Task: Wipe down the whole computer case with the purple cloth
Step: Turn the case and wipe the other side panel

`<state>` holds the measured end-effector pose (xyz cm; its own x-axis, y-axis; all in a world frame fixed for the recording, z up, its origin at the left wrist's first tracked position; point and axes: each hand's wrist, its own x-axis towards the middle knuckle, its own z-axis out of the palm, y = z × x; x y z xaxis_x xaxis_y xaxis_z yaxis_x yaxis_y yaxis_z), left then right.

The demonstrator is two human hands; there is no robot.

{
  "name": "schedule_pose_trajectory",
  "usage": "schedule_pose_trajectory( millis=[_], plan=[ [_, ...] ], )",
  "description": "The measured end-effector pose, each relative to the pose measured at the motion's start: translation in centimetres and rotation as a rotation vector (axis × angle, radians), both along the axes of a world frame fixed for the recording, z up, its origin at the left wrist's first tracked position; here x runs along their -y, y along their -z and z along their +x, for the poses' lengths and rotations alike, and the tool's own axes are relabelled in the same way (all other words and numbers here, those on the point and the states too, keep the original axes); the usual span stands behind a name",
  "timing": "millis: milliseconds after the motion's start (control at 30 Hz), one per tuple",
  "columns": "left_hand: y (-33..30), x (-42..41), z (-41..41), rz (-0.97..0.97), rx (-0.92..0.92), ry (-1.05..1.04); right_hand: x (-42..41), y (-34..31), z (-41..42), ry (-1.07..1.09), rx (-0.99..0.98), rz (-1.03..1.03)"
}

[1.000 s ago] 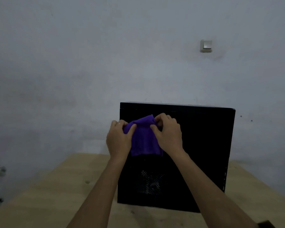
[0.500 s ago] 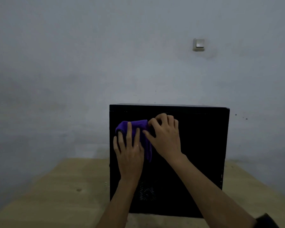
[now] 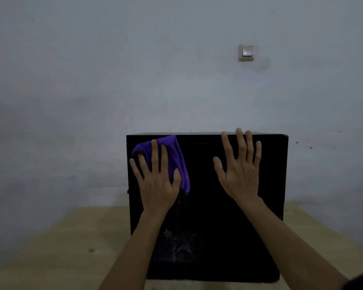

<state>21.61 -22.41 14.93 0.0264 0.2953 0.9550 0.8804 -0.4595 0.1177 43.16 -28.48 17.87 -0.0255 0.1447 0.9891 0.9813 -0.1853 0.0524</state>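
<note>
A black computer case (image 3: pixel 266 185) stands upright on a wooden table, its broad side panel facing me, with a mesh vent low on that panel. The purple cloth (image 3: pixel 176 155) lies flat against the panel's upper left corner. My left hand (image 3: pixel 155 181) presses on it with straight, spread fingers. My right hand (image 3: pixel 239 164) rests flat on the panel's upper right part, fingers spread, fingertips reaching the top edge. It holds nothing.
The wooden table (image 3: pixel 61 248) extends to both sides of the case. A grey wall stands close behind, with a light switch (image 3: pixel 246 52) above the case.
Both hands pinched the cloth a second ago. My right hand let go and moved right along the panel. My left hand flattened on the cloth and slid it to the upper left corner.
</note>
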Motion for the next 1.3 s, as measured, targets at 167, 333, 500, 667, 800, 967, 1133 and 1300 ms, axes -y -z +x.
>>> schedule_pose_trajectory(
  millis=[167, 333, 500, 667, 800, 967, 1133, 1300],
  plan=[
    [5.7, 0.0, 0.6, -0.024, -0.025, 0.047, -0.4, -0.1, 0.0, -0.013, -0.012, 0.015],
    [8.9, 0.7, 1.3, -0.11, -0.031, 0.101, -0.3, -0.3, 0.3, -0.014, 0.008, 0.035],
    [1.2, -0.4, 0.4, -0.083, 0.079, 0.059, -0.1, -0.7, 0.9, -0.011, 0.055, 0.056],
    [-4.1, -1.7, -1.8, 0.0, 0.034, 0.071, -0.1, -0.7, 0.4, -0.031, 0.033, 0.067],
    [2.4, -1.3, -1.5, -0.019, 0.04, 0.07, 0.0, -0.6, 0.4, -0.03, 0.025, 0.068],
    [7.6, -0.5, -1.4, -0.119, 0.004, 0.102, 0.2, -0.9, 0.7, -0.028, 0.045, 0.062],
    [0.4, -1.3, -1.8, -0.052, 0.045, 0.095, 0.3, -0.8, 0.7, -0.034, 0.036, 0.065],
    [-2.3, -1.2, -1.4, -0.018, 0.064, 0.092, 0.2, -0.8, 0.6, -0.041, 0.034, 0.064]
  ],
)
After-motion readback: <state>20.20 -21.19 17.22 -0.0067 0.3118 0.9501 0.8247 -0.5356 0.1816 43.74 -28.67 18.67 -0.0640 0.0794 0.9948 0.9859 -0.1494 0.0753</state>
